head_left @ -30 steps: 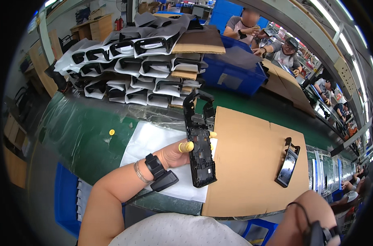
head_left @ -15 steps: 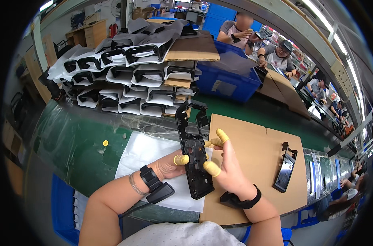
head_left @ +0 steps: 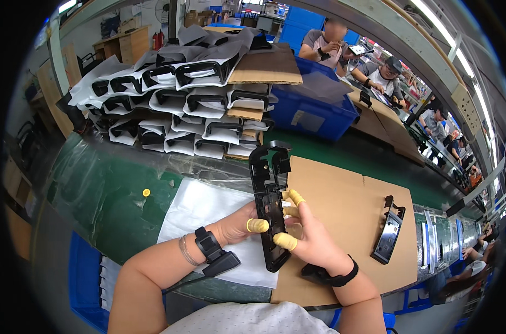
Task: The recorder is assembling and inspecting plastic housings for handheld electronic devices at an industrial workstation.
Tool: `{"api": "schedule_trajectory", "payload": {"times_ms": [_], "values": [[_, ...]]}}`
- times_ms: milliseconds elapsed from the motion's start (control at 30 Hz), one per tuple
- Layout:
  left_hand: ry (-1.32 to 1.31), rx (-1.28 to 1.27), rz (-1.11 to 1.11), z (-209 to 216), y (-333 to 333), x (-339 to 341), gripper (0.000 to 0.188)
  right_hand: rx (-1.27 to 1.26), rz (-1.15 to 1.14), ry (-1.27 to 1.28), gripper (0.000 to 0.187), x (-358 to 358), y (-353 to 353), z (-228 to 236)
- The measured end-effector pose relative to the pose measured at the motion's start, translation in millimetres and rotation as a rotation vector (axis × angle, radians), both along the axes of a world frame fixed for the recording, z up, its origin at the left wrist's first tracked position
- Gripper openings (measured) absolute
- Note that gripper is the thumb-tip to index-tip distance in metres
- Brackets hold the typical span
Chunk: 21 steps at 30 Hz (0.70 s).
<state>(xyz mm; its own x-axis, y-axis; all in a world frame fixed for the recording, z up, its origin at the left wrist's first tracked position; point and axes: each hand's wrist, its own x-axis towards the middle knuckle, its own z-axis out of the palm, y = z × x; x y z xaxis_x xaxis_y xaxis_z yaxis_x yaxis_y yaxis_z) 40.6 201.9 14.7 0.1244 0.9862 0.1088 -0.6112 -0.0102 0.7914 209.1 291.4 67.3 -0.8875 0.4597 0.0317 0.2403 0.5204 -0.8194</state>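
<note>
A long black plastic housing (head_left: 273,214) with a handle-like loop at its top stands tilted upright between my hands. My left hand (head_left: 234,225) grips its left side, the thumb in a yellow finger cot lying along the edge. From the right, my right hand (head_left: 315,238) holds the opposite edge with thumb and fingers, also in yellow cots. Some fingertips are hidden behind the housing. Beneath it, a white sheet (head_left: 182,214) overlaps a brown cardboard sheet (head_left: 347,222). A similar black housing (head_left: 387,231) with a glossy panel lies on the cardboard to the right.
Stacked black housings wrapped in white sheets (head_left: 200,100) rise at the back left, beside a blue bin (head_left: 314,118). A small yellow round piece (head_left: 146,192) lies on the green mat (head_left: 114,206). Co-workers sit beyond, at the back right.
The housing has turned in my hands, showing its inner face more narrowly, and its top has shifted slightly right and down. Both hands keep hold of it.
</note>
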Motion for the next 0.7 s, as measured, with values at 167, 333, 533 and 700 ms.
{"api": "schedule_trajectory", "payload": {"times_ms": [167, 333, 533, 700], "values": [[0.029, 0.025, -0.015, -4, 2, 0, 0.114, -0.09, 0.049, 0.109, 0.109, 1, 0, 0], [0.072, 0.028, 0.013, 2, 0, 3, 0.114, 0.156, 0.054, -0.067, 0.117, 1, -7, 4], [0.125, 0.062, 0.056, -10, 1, 4, 0.101, 0.12, 0.042, -0.104, 0.118, 1, -9, 6], [0.134, 0.094, 0.084, -5, -1, 9, 0.098, -0.037, 0.061, 0.051, 0.111, 1, 0, -7]]}}
